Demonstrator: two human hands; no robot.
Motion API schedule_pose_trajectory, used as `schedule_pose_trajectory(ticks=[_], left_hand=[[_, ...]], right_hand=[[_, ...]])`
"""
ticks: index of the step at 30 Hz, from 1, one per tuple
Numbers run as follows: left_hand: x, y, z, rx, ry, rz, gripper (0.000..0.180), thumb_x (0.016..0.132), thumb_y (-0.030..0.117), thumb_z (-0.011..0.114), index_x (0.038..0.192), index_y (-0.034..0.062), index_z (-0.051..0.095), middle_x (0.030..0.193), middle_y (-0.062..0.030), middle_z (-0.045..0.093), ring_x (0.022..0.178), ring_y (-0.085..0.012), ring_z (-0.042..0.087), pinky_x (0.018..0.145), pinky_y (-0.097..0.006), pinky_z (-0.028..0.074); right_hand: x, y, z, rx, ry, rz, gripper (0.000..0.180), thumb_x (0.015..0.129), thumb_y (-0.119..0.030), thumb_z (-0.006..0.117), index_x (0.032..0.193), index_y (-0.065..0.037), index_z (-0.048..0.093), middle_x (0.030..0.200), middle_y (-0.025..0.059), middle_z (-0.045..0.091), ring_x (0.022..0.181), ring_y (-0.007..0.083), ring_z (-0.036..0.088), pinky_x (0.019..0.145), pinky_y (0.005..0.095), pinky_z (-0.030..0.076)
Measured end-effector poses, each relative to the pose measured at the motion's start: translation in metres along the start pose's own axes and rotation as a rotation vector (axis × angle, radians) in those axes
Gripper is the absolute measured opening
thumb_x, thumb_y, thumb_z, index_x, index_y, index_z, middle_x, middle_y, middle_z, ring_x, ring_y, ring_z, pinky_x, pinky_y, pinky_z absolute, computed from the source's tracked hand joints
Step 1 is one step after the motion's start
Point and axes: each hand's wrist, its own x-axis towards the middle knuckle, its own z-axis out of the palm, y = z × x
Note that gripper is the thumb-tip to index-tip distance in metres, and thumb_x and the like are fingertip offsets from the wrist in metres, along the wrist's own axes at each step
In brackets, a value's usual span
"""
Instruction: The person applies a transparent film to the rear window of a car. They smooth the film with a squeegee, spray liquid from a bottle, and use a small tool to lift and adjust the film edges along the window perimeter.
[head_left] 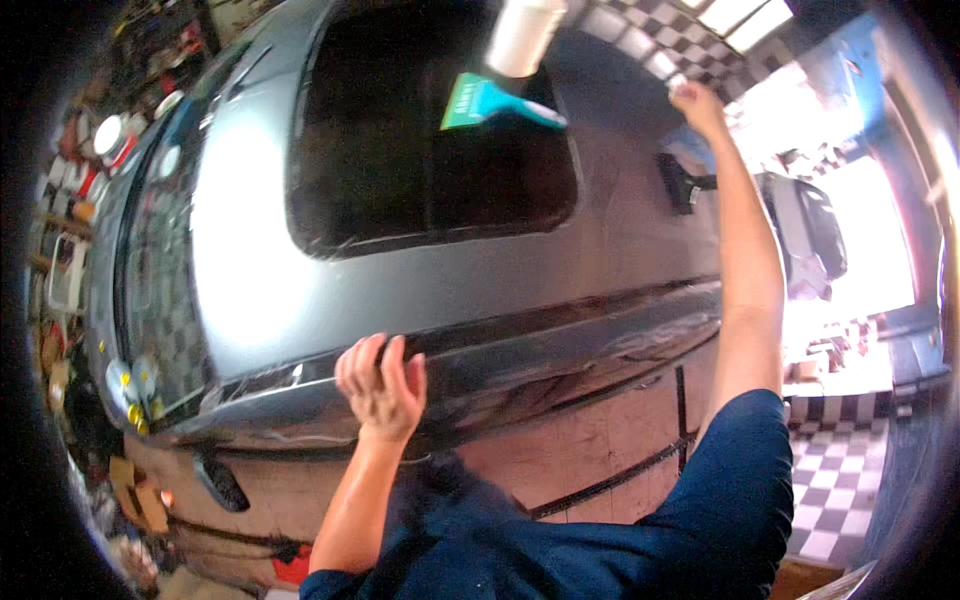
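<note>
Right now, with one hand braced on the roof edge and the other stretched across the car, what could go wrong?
1. The right hand reaches far across the grey car roof; overreaching could cost balance, with only the left hand resting on the roof edge.
2. The green squeegee and white bottle sit loose by the dark sunroof and might slide off.
3. Leaning in could rub the dark blue shirt against the paint.

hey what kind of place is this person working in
Probably a car workshop or detailing garage. A grey car's roof with a dark sunroof fills the view, the floor is checkered tile, and cluttered shelves line the left side.
</note>
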Motion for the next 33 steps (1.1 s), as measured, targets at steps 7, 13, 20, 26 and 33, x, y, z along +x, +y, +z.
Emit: schedule_pose_trajectory(ticks=[7, 13, 20, 26, 33], left_hand=[[0.001, 0.008, 0.000, 0.001, -0.022, 0.007, 0.026, 0.089, 0.019, 0.057, 0.109, 0.0030, 0.055, 0.115, -0.0157, 0.049, 0.106, -0.0330, 0.046, 0.093, -0.046, 0.034], [0.001, 0.003, -0.002, 0.014, -0.018, 0.014, 0.025, 0.086, 0.021, 0.059, 0.105, 0.0043, 0.056, 0.112, -0.0145, 0.050, 0.105, -0.0318, 0.047, 0.092, -0.045, 0.034], [0.004, 0.003, -0.004, -0.038, 0.000, -0.014, 0.029, 0.080, 0.021, 0.066, 0.104, 0.0070, 0.057, 0.112, -0.0115, 0.050, 0.105, -0.0298, 0.048, 0.091, -0.043, 0.036], [-0.003, 0.000, -0.001, -0.099, 0.044, -0.051, 0.035, 0.075, 0.021, 0.070, 0.105, 0.0076, 0.057, 0.113, -0.0102, 0.048, 0.108, -0.0275, 0.047, 0.093, -0.041, 0.037], [-0.002, -0.002, -0.002, -0.134, 0.076, -0.050, 0.035, 0.077, 0.022, 0.069, 0.105, 0.0063, 0.056, 0.113, -0.0106, 0.047, 0.107, -0.0281, 0.046, 0.094, -0.041, 0.035]], right_hand=[[-0.066, 0.134, 0.014, 0.018, -0.153, 0.253, 0.049, 0.072, -0.035, 0.072, 0.109, -0.004, 0.062, 0.105, 0.0166, 0.065, 0.099, 0.0289, 0.062, 0.088, 0.0375, 0.046], [-0.068, 0.016, 0.052, 0.143, -0.106, 0.003, 0.040, 0.082, -0.025, 0.067, 0.115, -0.005, 0.060, 0.106, 0.0145, 0.066, 0.097, 0.0221, 0.064, 0.086, 0.0318, 0.049], [-0.050, -0.162, 0.082, 0.122, -0.319, -0.379, 0.070, 0.082, -0.046, 0.063, 0.136, -0.007, 0.040, 0.129, 0.0221, 0.050, 0.115, 0.0356, 0.052, 0.098, 0.0409, 0.040], [-0.097, -0.236, 0.097, 0.167, -0.377, -0.583, 0.054, 0.089, -0.027, 0.052, 0.136, -0.007, 0.036, 0.113, 0.0274, 0.057, 0.105, 0.0414, 0.055, 0.090, 0.0453, 0.043], [-0.155, -0.403, 0.071, 0.064, -0.321, -0.908, 0.039, 0.086, -0.024, 0.052, 0.124, -0.014, 0.054, 0.089, 0.0243, 0.062, 0.085, 0.0392, 0.061, 0.074, 0.0470, 0.048]])
